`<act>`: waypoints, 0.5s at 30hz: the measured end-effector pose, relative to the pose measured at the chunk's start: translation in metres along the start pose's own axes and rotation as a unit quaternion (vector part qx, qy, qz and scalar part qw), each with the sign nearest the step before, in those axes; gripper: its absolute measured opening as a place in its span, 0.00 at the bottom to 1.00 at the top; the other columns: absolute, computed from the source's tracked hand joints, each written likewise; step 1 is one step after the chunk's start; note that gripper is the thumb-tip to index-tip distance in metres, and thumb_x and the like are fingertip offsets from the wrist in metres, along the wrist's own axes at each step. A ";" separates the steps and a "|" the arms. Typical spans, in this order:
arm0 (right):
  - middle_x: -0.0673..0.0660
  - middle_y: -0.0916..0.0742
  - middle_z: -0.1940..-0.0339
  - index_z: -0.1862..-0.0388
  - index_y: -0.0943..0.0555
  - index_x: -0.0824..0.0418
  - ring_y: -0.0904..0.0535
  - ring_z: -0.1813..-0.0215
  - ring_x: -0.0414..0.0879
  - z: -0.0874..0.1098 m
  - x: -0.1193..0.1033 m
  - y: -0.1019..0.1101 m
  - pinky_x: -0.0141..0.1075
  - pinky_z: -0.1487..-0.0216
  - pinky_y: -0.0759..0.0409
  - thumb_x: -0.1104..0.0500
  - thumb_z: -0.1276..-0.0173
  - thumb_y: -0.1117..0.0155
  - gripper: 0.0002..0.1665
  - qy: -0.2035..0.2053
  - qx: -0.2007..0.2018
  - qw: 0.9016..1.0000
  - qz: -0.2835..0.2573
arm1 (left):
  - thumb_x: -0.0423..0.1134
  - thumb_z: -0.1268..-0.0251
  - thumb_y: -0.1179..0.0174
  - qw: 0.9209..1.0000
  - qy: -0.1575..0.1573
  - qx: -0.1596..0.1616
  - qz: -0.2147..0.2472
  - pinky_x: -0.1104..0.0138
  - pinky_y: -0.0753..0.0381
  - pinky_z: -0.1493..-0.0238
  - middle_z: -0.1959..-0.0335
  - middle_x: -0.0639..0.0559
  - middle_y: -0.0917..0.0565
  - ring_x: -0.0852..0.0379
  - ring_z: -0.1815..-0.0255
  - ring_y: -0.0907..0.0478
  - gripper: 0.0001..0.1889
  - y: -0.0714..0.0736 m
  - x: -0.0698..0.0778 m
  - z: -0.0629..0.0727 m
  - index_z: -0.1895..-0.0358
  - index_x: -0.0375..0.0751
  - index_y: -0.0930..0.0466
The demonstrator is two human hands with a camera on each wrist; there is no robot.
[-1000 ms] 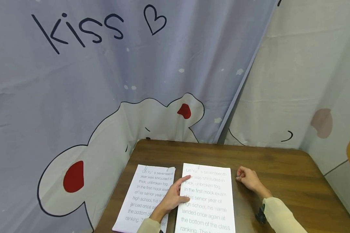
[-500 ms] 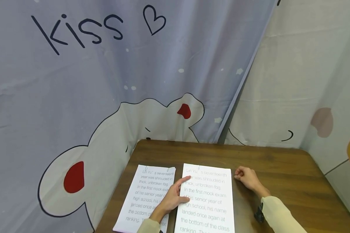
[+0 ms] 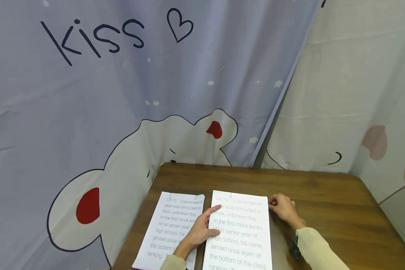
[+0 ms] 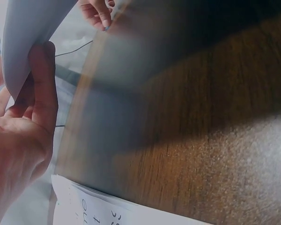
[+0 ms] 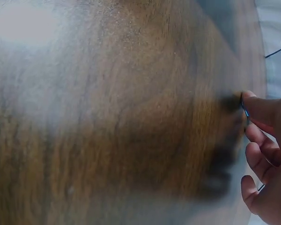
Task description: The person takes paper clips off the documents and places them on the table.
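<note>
My left hand (image 3: 200,230) grips the left edge of a sheaf of printed paper (image 3: 241,228), thumb and index finger on top. In the left wrist view the sheaf (image 4: 30,28) is raised off the table, with fingers beneath it. A paper clip (image 3: 230,194) sits at the sheaf's top edge. Beside the sheaf's upper right corner is my right hand (image 3: 285,208); whether it touches the paper I cannot tell. Its thumb and index finger pinch a thin bluish paper clip (image 5: 245,111), seen edge-on in the right wrist view.
A second printed sheaf (image 3: 168,228) lies to the left, partly under my left forearm, with paper clips (image 3: 170,195) along its top edge. Both are at a brown wooden table (image 3: 324,191). A printed curtain (image 3: 189,82) hangs behind the table's far edge.
My right hand has moved left, from a short way off to the sheaf's upper right corner. My left hand and both sheaves keep their places; the head view shifts slightly.
</note>
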State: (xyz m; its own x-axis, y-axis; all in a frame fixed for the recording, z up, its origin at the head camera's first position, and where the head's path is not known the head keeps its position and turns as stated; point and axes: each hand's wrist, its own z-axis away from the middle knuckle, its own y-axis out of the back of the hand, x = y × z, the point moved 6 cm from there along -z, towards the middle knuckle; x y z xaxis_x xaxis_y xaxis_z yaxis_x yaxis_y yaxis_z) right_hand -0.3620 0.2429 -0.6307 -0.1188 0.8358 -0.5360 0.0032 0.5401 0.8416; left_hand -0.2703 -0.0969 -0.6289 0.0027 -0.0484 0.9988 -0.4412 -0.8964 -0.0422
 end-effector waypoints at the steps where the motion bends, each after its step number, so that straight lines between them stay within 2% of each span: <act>1: 0.51 0.13 0.64 0.60 0.12 0.57 0.17 0.59 0.49 0.001 0.000 0.001 0.59 0.51 0.29 0.60 0.37 0.22 0.08 0.000 -0.002 1.000 0.001 | 0.17 0.49 0.36 1.000 -0.001 0.000 -0.001 0.65 0.10 0.49 0.32 0.36 0.20 0.52 0.47 0.12 0.50 0.000 0.000 0.000 0.18 0.44 0.38; 8: 0.50 0.15 0.65 0.64 0.13 0.53 0.18 0.60 0.47 0.006 0.007 0.009 0.57 0.54 0.31 0.56 0.39 0.19 0.09 0.012 -0.007 1.000 0.014 | 0.15 0.48 0.37 1.000 -0.010 -0.007 -0.001 0.65 0.10 0.50 0.33 0.33 0.20 0.53 0.47 0.11 0.50 -0.002 0.000 -0.002 0.17 0.43 0.38; 15: 0.49 0.16 0.65 0.64 0.13 0.53 0.20 0.61 0.45 0.013 0.014 0.012 0.53 0.57 0.34 0.58 0.40 0.19 0.09 0.019 -0.022 1.000 0.012 | 0.16 0.49 0.37 1.000 -0.009 -0.004 0.004 0.65 0.10 0.50 0.34 0.34 0.19 0.52 0.47 0.12 0.50 -0.003 -0.003 -0.001 0.17 0.43 0.38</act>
State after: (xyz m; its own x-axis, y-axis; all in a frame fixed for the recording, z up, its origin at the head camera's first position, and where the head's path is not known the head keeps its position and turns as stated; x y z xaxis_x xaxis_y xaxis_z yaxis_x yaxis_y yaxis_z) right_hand -0.3506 0.2625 -0.6288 -0.1575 0.8437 -0.5133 -0.0363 0.5144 0.8568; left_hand -0.2701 -0.0933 -0.6320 0.0149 -0.0640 0.9978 -0.4486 -0.8923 -0.0505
